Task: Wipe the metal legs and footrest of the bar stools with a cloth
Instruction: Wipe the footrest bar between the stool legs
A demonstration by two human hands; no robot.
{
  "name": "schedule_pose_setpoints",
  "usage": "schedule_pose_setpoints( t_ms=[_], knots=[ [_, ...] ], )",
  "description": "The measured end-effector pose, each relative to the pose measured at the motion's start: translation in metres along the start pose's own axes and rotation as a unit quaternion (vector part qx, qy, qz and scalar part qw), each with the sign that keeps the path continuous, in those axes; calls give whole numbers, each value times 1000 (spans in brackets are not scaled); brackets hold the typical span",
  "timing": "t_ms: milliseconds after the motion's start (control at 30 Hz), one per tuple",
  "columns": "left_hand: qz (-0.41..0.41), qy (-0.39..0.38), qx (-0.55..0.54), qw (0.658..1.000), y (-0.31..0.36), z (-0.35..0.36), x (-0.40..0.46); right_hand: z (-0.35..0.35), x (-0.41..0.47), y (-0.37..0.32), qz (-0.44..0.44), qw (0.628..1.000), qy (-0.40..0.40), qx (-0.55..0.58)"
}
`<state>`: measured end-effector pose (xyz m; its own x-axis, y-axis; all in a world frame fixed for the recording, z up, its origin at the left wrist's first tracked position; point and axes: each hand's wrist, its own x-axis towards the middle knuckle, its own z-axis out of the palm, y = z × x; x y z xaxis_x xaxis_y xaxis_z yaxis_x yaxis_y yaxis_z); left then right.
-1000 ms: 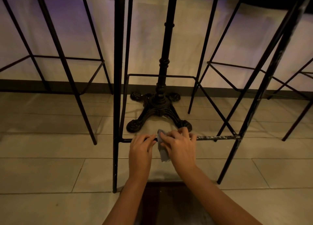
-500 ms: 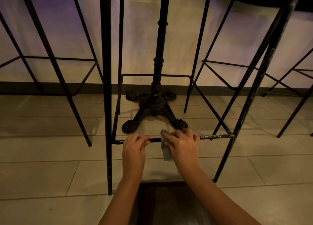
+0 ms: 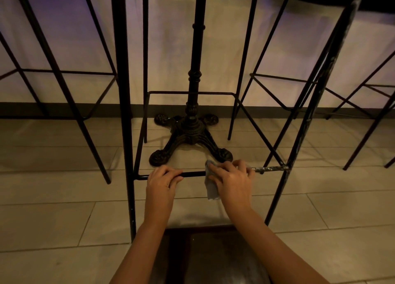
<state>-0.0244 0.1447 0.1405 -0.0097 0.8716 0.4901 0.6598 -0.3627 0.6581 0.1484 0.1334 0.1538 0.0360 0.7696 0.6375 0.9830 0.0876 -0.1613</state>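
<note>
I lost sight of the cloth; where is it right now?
In the head view, the cloth is just right of centre, draped over the footrest under the right hand, right of the left hand.

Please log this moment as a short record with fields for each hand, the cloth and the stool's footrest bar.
left hand: fingers curled over the thin black metal footrest bar
right hand: presses a small grey cloth round the bar
cloth: draped over bar, tail hanging below
bar right of cloth: mottled with pale patches
behind: ornate black cast-iron table base
</note>
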Motion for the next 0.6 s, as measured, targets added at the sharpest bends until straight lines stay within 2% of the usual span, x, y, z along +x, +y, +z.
schedule_pose_setpoints(
  t_ms=[133,400,600],
  knots=[
    [-5,0,1,1000,1,0,1,1,-2,-6,-33,999,-17,-4],
    [4,0,-12,1000,3,-1,0,-7,-7,24,-10,1000,8,-15],
    [3,5,-10,1000,2,0,0,-11,-1,16,11,997,6,76]
  ],
)
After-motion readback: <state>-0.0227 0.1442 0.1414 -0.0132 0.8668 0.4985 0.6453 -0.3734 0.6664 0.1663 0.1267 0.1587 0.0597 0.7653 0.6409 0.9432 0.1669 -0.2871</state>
